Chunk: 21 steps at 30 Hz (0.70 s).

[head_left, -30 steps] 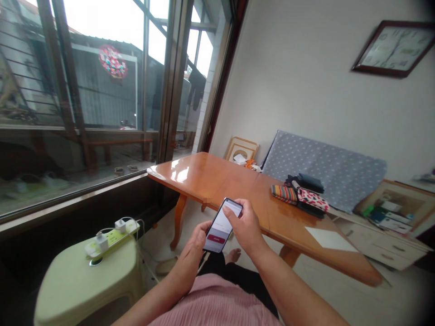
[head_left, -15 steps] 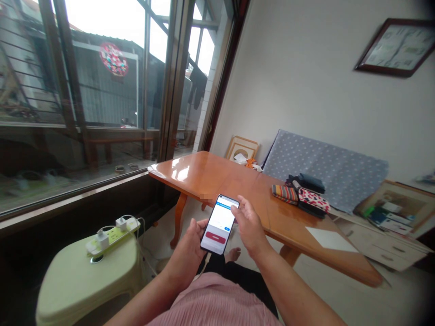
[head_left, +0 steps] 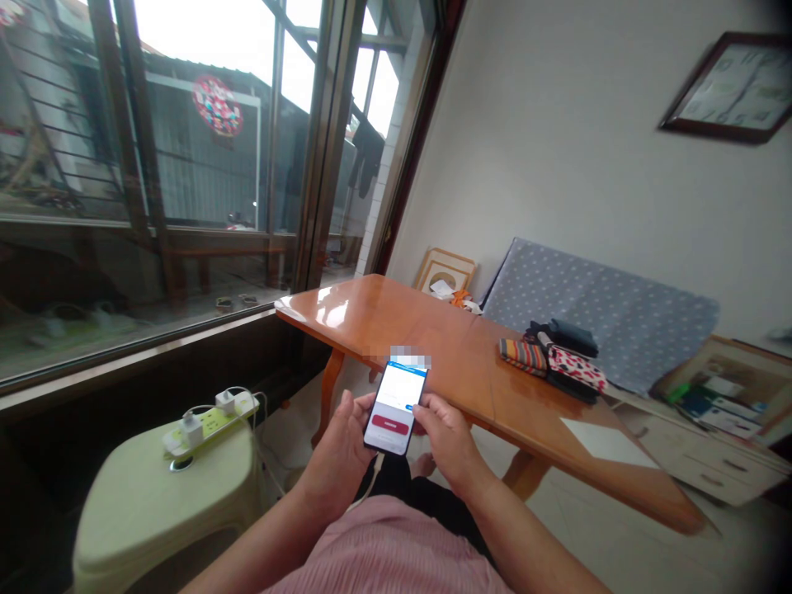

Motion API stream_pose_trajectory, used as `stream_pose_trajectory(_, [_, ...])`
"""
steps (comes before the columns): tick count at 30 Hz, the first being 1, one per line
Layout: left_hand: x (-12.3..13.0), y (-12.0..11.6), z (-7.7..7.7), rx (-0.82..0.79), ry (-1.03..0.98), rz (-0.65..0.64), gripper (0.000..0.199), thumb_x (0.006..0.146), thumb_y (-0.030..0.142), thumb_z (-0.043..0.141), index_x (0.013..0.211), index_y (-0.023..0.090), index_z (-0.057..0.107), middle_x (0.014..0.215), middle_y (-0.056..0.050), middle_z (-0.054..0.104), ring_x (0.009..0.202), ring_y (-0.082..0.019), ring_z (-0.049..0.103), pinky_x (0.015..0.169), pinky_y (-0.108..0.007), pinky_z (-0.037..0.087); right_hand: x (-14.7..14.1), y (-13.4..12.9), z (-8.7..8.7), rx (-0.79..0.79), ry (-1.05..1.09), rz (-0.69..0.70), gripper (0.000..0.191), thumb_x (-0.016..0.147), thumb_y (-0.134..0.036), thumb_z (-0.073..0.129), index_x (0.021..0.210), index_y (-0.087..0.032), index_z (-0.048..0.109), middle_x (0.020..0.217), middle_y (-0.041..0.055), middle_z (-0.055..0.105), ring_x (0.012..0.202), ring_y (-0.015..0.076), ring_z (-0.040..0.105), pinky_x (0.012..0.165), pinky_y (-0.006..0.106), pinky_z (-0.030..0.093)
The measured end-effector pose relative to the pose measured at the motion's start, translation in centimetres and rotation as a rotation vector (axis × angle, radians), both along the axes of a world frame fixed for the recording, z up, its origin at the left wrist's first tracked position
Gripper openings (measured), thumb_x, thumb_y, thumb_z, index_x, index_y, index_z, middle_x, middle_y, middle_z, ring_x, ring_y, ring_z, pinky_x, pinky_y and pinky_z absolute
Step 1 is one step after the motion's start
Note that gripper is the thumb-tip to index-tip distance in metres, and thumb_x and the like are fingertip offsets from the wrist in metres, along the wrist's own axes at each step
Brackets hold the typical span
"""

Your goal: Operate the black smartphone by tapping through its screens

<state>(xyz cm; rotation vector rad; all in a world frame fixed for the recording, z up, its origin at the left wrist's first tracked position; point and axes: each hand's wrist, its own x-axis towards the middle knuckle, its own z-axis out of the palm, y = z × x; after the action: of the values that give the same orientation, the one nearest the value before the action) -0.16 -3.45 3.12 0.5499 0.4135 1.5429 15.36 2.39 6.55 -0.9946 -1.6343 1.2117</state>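
Observation:
A smartphone (head_left: 394, 408) with a lit screen is held upright in front of my lap, leaning slightly to the right. The screen shows a blue bar, a white area and a red button. Along its left edge my left hand (head_left: 346, 450) grips it, with the fingers partly hidden behind. My right hand (head_left: 449, 433) is closed at the right edge, its thumb on the screen beside a small blue button. From the bottom of the phone a white charging cable (head_left: 378, 466) runs down toward my lap.
On my left stands a pale green stool (head_left: 124, 503) bearing a power strip (head_left: 214, 425) with plugs. Ahead is a wooden table (head_left: 433, 330) with folded clothes (head_left: 557, 355) and a white sheet (head_left: 606, 441). Behind it sits a covered piece of furniture (head_left: 594, 305), with a window at the left.
My right thumb has moved down from the upper right of the screen to beside the small blue button. The phone has shifted slightly left, and the view has turned a little.

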Motion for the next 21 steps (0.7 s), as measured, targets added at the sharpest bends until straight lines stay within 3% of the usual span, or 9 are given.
stream_pose_trajectory(21, [-0.05,-0.27,0.52,-0.004,0.022,-0.003,0.059,0.099,0.062,0.045,0.132,0.015,0.058,0.12,-0.014,0.07,0.108,-0.028,0.065,0.093,-0.04,0.046,-0.21,-0.01,-0.4,0.025,0.041,0.036,0.031,0.087,-0.052,0.066,0.095,-0.021,0.068,0.093,0.0051,0.076,0.081,0.0232,0.068,0.078,0.037,0.054])
